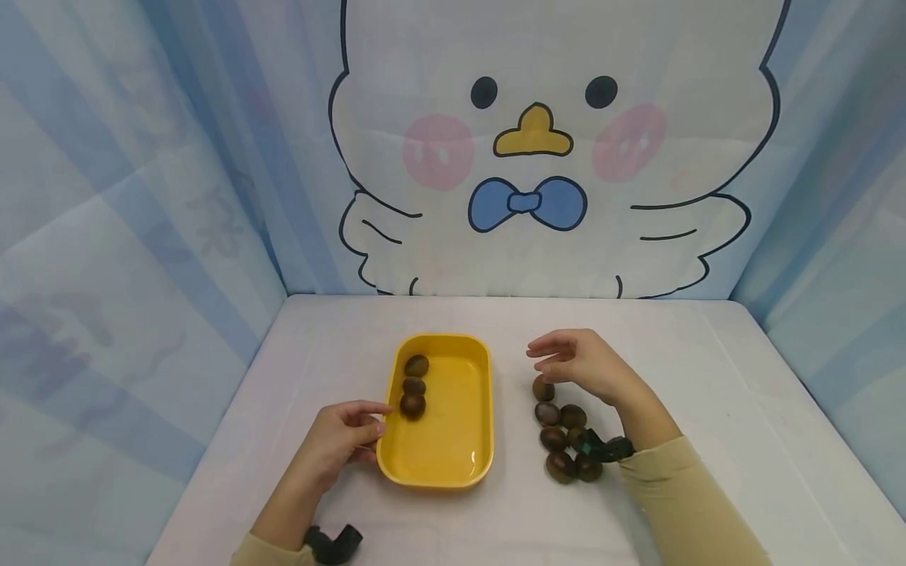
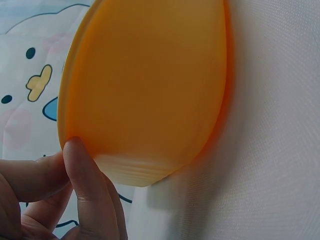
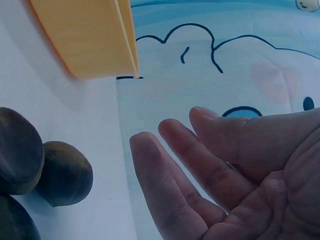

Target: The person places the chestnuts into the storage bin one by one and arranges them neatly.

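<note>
My left hand [image 1: 340, 440] pinches the left rim of a yellow tray [image 1: 460, 448] between thumb and fingers; the left wrist view shows its fingertips on the rim [image 2: 62, 110]. Inside the tray, three glossy dark brown, chestnut-like pieces [image 1: 414, 386] lie in a column along the left side. My right hand [image 1: 591, 365] hovers right of the tray, fingers relaxed and nothing between them. Below its fingertips, at the far end of a loose group of similar brown pieces [image 1: 554, 439], sits a single one [image 1: 543, 388]. The right wrist view shows a gap between thumb and fingers.
A white-covered table [image 1: 715, 377] carries everything. Behind it hangs a cloth backdrop with a cartoon bird [image 1: 524, 259], and blue-and-white curtains [image 1: 120, 259] close off the sides. Black straps [image 1: 333, 544] are on both wrists; the right one [image 1: 607, 448] partly covers the brown group.
</note>
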A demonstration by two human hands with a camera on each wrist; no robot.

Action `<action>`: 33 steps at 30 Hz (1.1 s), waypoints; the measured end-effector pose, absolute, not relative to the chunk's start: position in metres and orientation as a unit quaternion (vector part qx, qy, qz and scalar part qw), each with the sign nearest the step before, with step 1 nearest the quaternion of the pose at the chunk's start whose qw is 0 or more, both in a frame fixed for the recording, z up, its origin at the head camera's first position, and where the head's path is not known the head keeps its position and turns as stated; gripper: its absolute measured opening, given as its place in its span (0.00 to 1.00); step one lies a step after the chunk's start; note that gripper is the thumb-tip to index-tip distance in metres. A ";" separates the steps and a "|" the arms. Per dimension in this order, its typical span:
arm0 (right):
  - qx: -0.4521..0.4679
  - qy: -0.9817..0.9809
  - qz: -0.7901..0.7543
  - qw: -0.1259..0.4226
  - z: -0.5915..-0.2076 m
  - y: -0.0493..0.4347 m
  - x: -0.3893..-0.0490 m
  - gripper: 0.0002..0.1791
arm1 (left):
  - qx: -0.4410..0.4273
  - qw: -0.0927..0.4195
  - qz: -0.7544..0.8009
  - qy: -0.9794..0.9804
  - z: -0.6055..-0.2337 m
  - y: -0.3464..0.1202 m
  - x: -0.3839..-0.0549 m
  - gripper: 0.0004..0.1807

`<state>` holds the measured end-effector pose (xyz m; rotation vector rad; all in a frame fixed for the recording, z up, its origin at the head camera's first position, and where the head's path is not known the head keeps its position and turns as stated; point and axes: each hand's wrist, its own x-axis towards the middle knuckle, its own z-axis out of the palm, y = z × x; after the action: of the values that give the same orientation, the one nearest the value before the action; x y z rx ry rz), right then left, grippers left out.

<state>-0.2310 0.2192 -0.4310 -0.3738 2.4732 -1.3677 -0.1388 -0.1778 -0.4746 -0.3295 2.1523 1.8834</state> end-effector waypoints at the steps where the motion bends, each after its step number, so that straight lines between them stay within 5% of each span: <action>1: -0.128 0.859 -0.474 0.146 -0.432 0.221 -0.231 0.23 | -0.113 0.131 0.649 0.741 -0.475 -0.178 -0.139 0.18; 33: -0.143 0.868 -0.429 0.204 -0.469 0.238 -0.248 0.23 | -0.102 0.133 0.657 0.735 -0.476 -0.180 -0.139 0.19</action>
<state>-0.2479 0.2382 -0.4688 -0.4000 2.4225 -1.1956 -0.1390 -0.1796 -0.4757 -0.2962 2.1312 1.9055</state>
